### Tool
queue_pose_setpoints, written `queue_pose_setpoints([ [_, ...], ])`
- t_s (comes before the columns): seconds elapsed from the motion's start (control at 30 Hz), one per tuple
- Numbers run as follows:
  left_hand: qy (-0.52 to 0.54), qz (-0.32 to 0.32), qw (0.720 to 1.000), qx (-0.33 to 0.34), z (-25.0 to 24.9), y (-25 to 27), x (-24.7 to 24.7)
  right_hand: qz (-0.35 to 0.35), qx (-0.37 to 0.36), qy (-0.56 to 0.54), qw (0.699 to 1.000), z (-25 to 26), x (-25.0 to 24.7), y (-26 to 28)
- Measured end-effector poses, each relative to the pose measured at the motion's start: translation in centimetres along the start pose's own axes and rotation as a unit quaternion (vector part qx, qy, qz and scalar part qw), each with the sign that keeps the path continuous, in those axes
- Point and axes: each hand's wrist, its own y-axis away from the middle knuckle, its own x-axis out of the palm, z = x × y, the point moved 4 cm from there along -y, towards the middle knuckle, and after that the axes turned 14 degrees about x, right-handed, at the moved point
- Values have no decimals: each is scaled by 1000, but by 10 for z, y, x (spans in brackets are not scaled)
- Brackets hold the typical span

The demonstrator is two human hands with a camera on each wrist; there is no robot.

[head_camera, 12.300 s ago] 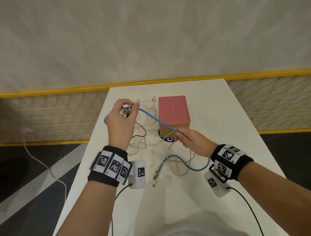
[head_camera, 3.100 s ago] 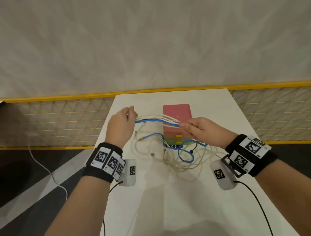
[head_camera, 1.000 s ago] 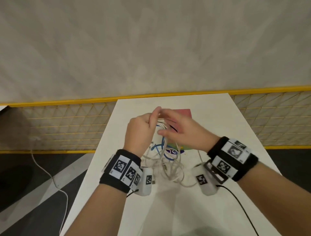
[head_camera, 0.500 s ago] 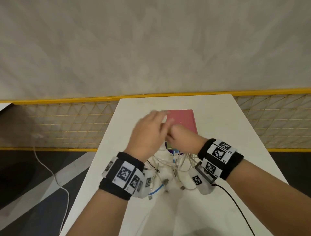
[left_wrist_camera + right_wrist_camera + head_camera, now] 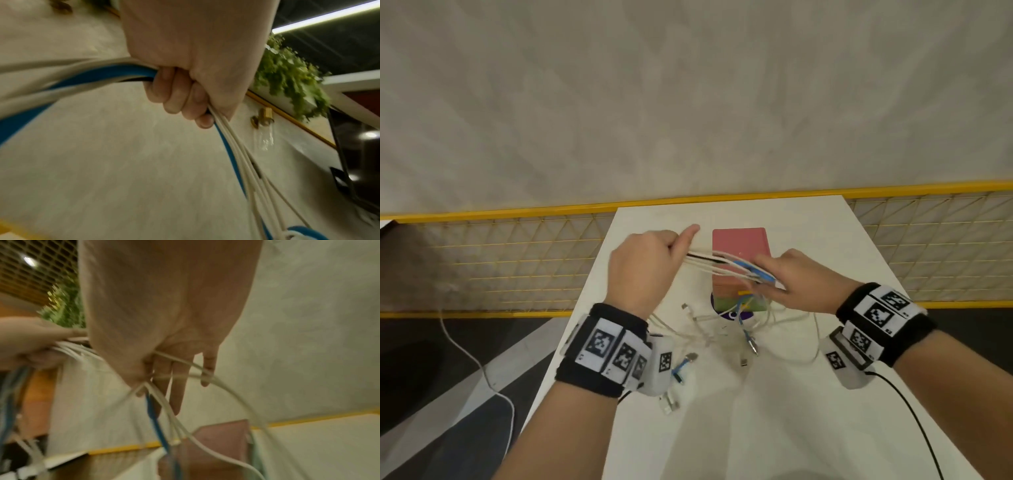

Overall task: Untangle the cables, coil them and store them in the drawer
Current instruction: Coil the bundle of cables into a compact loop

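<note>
A bundle of white, blue and black cables (image 5: 714,266) is stretched in the air between my two hands, above the table. My left hand (image 5: 647,267) grips one end in a fist; its wrist view shows the fingers (image 5: 180,97) curled round the blue cable (image 5: 98,74) and the white ones. My right hand (image 5: 796,279) holds the other end with fingers nearly straight, the thumb pinching the strands (image 5: 162,433) against them. Loose cable ends (image 5: 722,330) trail onto the table. The pink drawer box (image 5: 739,241) stands just behind the bundle; its front is partly hidden.
The narrow white table (image 5: 756,431) drops off to the floor on both sides. A yellow mesh fence (image 5: 500,267) runs behind it. A white cord (image 5: 465,353) lies on the floor at left. A black wire (image 5: 914,421) hangs from my right wrist.
Half a second ago my hands were close together over the tangle. They have drawn apart, and the cable bundle is now pulled out straight between them.
</note>
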Motion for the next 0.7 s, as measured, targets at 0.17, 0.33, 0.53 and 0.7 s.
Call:
queue_pose_setpoints([
  [0.17, 60, -81, 993, -55, 29, -7, -26, 67, 131, 65, 987, -55, 7, 17],
  [0.33, 130, -37, 989, -64, 6, -11, 1, -93, 27, -327, 940, 16, -20, 6],
  [0.53, 187, 167, 968, -4, -6, -10, 22, -4, -1, -328, 945, 62, 16, -22],
  [0.7, 141, 91, 986, 16, 5, -3, 8, -15, 1, -304, 953, 37, 43, -17],
])
